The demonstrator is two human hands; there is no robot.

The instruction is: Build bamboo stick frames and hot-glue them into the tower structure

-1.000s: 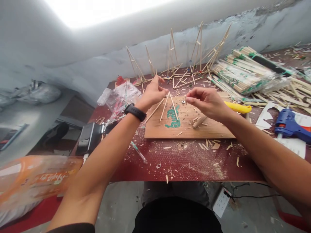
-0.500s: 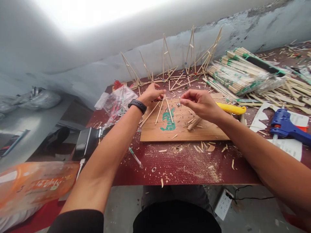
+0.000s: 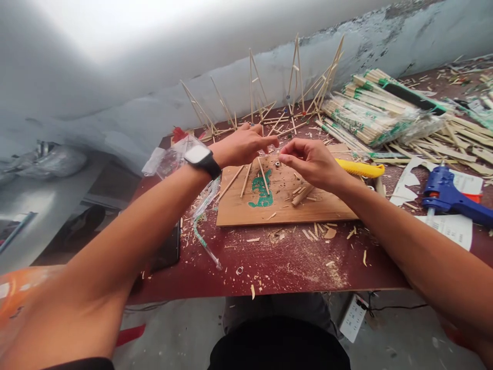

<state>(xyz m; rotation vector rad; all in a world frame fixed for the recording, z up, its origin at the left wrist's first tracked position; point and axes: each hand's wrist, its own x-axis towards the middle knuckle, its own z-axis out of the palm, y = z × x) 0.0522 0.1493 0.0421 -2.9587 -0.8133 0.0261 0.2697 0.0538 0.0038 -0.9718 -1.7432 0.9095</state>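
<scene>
My left hand (image 3: 242,145), with a black watch (image 3: 202,159) on the wrist, pinches the joined top of a small frame of thin bamboo sticks (image 3: 252,177) that fans down over a wooden board (image 3: 308,205). My right hand (image 3: 310,162) hovers just to its right, fingers curled in a pinch on something too small to make out. A small metal ring (image 3: 277,165) lies on the board between the two hands. The board has a green figure (image 3: 261,191) painted on it and short wood offcuts (image 3: 302,194) beside my right hand.
Several finished stick frames (image 3: 292,87) lean on the wall behind. Bundles of packed chopsticks (image 3: 370,115) lie at the right, with a yellow knife (image 3: 360,168) and a blue glue gun (image 3: 449,198). A plastic bag (image 3: 169,156) sits left. Shavings litter the red table (image 3: 277,262).
My view has shifted, so everything sits slightly further left. My left forearm has turned so the watch face shows, and both hands have come closer together over the board.
</scene>
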